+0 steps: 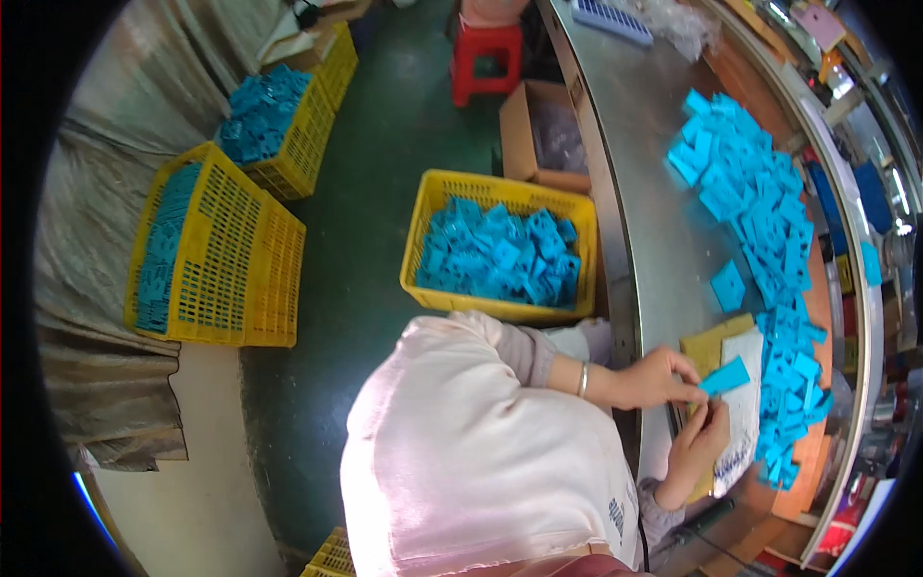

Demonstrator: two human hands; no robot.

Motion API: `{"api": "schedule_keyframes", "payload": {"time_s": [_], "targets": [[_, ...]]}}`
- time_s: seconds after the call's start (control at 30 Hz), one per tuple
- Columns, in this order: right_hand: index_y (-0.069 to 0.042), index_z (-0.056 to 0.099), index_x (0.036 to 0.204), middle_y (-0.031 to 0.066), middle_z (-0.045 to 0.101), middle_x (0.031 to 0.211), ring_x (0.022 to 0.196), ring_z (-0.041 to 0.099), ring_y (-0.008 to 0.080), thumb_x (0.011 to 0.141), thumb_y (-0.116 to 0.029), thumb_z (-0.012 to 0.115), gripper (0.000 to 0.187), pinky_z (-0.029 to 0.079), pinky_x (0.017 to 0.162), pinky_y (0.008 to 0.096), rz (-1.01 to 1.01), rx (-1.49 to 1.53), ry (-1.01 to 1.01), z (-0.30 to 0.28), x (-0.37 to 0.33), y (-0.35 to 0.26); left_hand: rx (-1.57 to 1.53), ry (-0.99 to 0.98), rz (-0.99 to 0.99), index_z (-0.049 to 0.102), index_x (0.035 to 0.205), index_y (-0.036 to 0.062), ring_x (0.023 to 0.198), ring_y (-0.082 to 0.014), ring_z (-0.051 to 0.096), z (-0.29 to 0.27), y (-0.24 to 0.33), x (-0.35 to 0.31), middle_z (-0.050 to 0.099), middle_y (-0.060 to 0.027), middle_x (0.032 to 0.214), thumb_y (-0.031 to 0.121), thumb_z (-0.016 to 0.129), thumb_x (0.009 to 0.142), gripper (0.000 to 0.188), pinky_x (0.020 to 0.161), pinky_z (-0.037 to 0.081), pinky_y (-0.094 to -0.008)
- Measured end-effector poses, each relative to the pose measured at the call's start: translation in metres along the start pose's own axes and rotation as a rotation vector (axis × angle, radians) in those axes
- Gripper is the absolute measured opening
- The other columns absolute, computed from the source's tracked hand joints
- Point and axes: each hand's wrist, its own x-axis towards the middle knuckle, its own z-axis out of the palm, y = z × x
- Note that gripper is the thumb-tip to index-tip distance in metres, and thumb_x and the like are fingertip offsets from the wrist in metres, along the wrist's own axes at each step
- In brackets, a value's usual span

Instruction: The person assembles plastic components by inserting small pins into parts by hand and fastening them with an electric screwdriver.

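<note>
A flat, roughly rectangular blue plastic piece point(726, 376) is pinched at its near end in my left hand point(661, 378), which has a bangle at the wrist. Close against those fingertips is my right hand point(699, 447), its fingers curled and pressed together; what lies between them is too small to make out. Both hands are over a white pad point(745, 423) with many small dark bits at its lower end. A yellowish sheet point(716, 338) lies partly under the pad. Beyond it spreads a long heap of similar blue pieces point(769, 231), with one loose piece point(728, 286) apart.
The metal worktable point(654, 192) runs along the right. A yellow crate point(500, 306) of blue pieces stands beside it, near a cardboard box point(517, 135) and red stool point(487, 53). More filled yellow crates point(231, 260) stand left by a grey curtain point(91, 221).
</note>
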Motion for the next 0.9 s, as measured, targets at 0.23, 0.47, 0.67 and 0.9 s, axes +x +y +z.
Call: {"api": "schedule_keyframes", "payload": {"time_s": [0.23,0.47,0.67,0.9], "targets": [[0.002,0.051,0.088,0.0156,0.049,0.074,0.062,0.05,0.0303,0.092,-0.005,0.052,0.008,0.038,0.055,0.0377,-0.027,-0.002,-0.056,0.018,0.005,-0.013,-0.072,0.024,-0.109,0.072,0.082,0.0003,0.074,-0.0107,0.061,-0.019,0.002,-0.01,0.065,-0.0059,0.078,0.016,0.077,0.077,0.018,0.064,0.05,-0.0239],[0.001,0.049,0.079,0.0049,0.045,0.061,0.054,0.044,0.0127,0.096,-0.011,0.046,0.021,0.034,0.048,0.027,0.142,0.183,-0.148,0.034,-0.014,0.0,0.011,0.013,-0.012,0.072,0.08,0.0007,0.07,-0.0135,0.062,-0.035,-0.008,-0.019,0.064,-0.007,0.075,0.015,0.079,0.072,0.017,0.062,0.051,-0.0254],[-0.002,0.049,0.078,-0.0055,0.042,0.062,0.055,0.036,0.0017,0.099,-0.016,0.042,0.026,0.024,0.048,0.018,0.326,0.362,-0.151,0.05,-0.011,-0.004,-0.015,-0.012,0.068,0.071,0.083,0.0004,0.07,-0.0097,0.059,-0.059,-0.008,-0.02,0.061,-0.0044,0.077,0.012,0.077,0.076,0.014,0.058,0.047,-0.0211],[0.003,0.051,0.097,0.0064,0.055,0.085,0.074,0.052,0.0108,0.099,-0.02,0.042,0.025,0.042,0.063,0.0216,0.101,0.074,-0.136,0.065,0.012,-0.019,-0.109,0.064,0.099,0.066,0.085,-0.0031,0.075,-0.0123,0.063,-0.073,-0.016,-0.016,0.061,-0.0082,0.084,0.009,0.076,0.075,0.019,0.064,0.055,-0.0223]]}}
